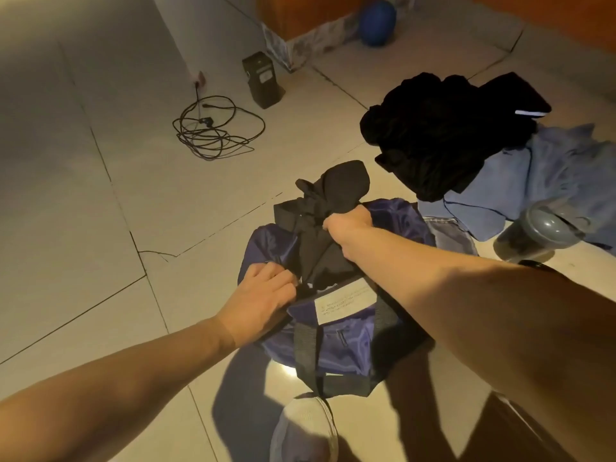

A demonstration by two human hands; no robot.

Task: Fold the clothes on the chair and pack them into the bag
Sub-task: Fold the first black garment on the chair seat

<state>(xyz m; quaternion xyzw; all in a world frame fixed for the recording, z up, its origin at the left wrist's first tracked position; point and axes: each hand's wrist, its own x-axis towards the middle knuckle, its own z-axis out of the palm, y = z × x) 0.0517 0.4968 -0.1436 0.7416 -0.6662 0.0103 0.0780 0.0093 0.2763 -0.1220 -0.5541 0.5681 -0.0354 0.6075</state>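
A navy bag point(346, 338) with black straps and a white label stands open on the tiled floor in front of me. My right hand point(350, 225) grips a bunched black garment point(333, 198) over the bag's mouth, part of it hanging down inside. My left hand point(263, 295) pinches the bag's near-left rim, holding it open. To the right, a pile of black clothes point(443, 135) lies on top of blue clothes point(520, 181) on a low seat whose frame is hidden.
A grey plastic stool leg or cup point(540, 235) stands right of the bag. A coiled black cable point(216, 128) and a dark box point(263, 80) lie on the floor at the back. A blue balloon point(376, 23) sits by the far wall. My white shoe point(303, 428) is below the bag.
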